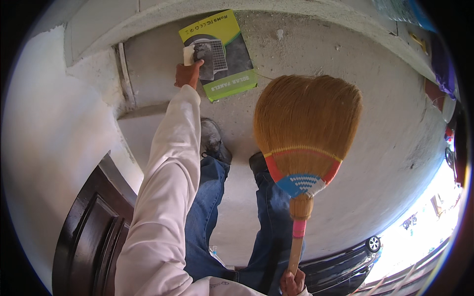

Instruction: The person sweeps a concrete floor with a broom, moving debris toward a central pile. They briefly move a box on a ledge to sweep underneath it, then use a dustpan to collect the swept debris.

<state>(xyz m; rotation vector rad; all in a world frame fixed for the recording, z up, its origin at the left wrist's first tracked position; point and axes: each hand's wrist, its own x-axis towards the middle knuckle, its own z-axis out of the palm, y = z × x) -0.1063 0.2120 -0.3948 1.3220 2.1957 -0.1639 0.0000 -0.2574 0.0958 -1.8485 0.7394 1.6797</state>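
Observation:
A soft broom (307, 118) with a wide fan of brown bristles is held upright in the picture, its head at the right of centre. My right hand (293, 282) is closed round its pale handle near the lower edge. Yellow, red, blue and white stitching binds the bristles, and a pink band circles the neck. At the upper left, my left hand (188, 74) grips the left edge of a printed cardboard box (237, 66) in yellow-green and dark grey. The thumb presses on its printed face; the other fingers are mostly hidden. Beside the hand sits a small white patch I cannot identify.
The concrete floor (390, 128) has scattered specks. A raised ledge (316, 19) curves along the far side. My shoe (215, 140) stands below the box. A dark panelled door (96, 232) is at lower left; a black car (340, 274) shows at lower right.

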